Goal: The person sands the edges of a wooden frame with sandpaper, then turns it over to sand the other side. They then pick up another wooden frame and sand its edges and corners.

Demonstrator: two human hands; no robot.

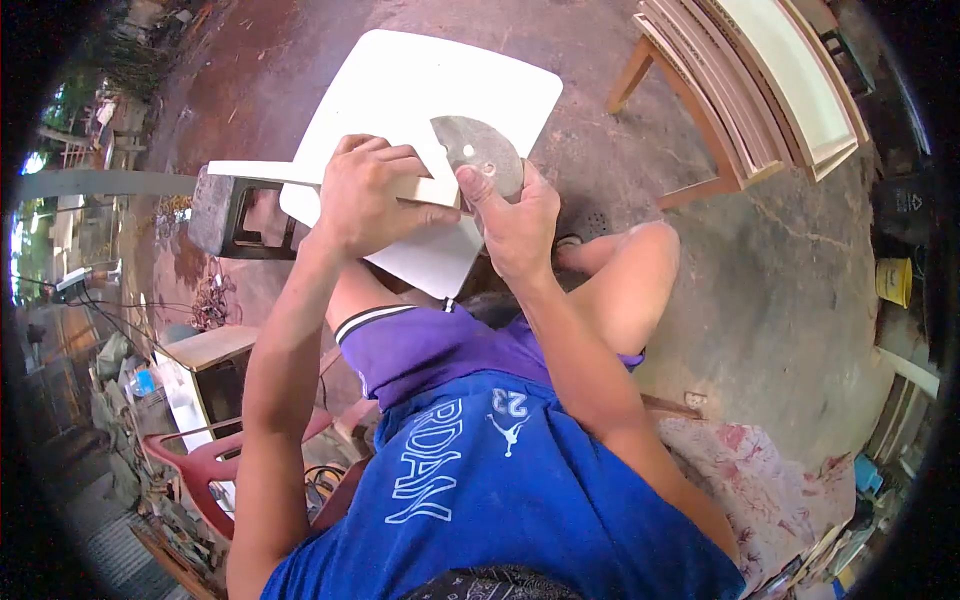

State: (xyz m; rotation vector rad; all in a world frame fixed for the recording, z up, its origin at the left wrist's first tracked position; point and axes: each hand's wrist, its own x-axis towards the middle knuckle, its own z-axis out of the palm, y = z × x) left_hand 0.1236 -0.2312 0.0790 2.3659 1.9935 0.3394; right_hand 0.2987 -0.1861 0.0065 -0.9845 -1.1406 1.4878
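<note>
My left hand (pixel 372 195) is wrapped around a pale wooden strip (pixel 432 191) and holds it across a white board with rounded corners (pixel 440 85). My right hand (pixel 518 215) pinches a thin grey half-round disc (pixel 480 143), thumb on its face. Light holes show in the disc, which looks like a folded sanding disc. Its lower edge is right by the strip's end, close to my left fingers. The far end of the strip passes over a dark frame-like block (pixel 228 213) on the left. My left palm hides the middle of the strip.
Pale wooden panels (pixel 750 90) lean in a stack at the upper right. A red plastic chair (pixel 195 465) and a white-sided cabinet (pixel 190 395) stand at the lower left. Patterned cloth (pixel 740 480) lies at the lower right, a yellow container (pixel 893 282) at the far right.
</note>
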